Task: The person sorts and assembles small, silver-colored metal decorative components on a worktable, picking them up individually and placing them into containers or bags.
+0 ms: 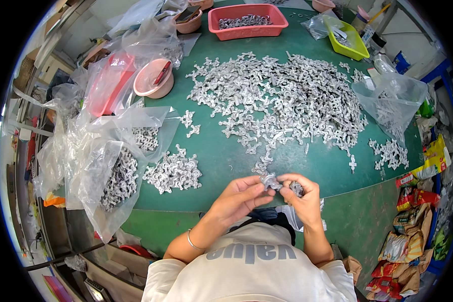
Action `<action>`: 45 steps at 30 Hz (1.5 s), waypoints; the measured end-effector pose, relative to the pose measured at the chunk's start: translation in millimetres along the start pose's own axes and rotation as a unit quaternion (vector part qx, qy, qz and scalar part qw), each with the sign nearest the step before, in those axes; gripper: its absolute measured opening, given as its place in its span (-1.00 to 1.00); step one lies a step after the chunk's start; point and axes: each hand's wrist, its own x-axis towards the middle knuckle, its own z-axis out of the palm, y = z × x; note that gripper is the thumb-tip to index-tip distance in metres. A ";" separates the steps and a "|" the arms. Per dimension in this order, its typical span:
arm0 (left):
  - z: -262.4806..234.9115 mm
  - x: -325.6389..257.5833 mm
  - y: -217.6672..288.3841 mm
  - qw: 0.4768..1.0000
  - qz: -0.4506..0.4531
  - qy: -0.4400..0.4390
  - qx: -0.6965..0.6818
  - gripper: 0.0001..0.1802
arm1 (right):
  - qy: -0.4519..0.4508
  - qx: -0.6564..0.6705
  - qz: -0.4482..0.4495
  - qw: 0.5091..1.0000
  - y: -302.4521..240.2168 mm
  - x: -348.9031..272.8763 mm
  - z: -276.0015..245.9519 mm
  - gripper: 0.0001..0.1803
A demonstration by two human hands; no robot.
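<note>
Over the table's near edge, my left hand pinches a small silver-grey metal casting between thumb and fingers. My right hand meets it from the other side, its thumb and forefinger at the same piece. Another dark grey metal piece sits in the curl of my right hand. Just beyond my fingers, a few loose castings trail from a large spread pile of cross-shaped metal castings. To the left of my left hand lies a smaller heap of castings.
Clear plastic bags with castings cover the green table's left side. A pink bowl holds a red-handled tool. At the back stand a red tray and a yellow-green basket. Another bag and a small group of castings lie right.
</note>
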 end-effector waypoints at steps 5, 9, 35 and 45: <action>13.3 -4.6 -1.1 1.000 0.001 -0.004 -0.029 -0.63 | 0.044 -0.052 -0.093 0.993 -17.9 -9.6 4.7 -0.93; 31.6 -8.3 6.6 0.985 0.083 0.030 0.149 -0.67 | 0.040 -0.028 -0.098 0.994 -23.5 -15.6 4.6 -0.97; 39.8 -15.8 10.0 0.946 0.131 0.050 0.292 -0.89 | 0.026 0.124 -0.062 0.990 -18.7 -20.2 0.6 -0.83; 40.8 -15.0 11.7 0.954 0.088 0.045 0.282 -0.81 | 0.034 0.139 -0.066 0.987 -14.5 -19.5 3.1 -0.77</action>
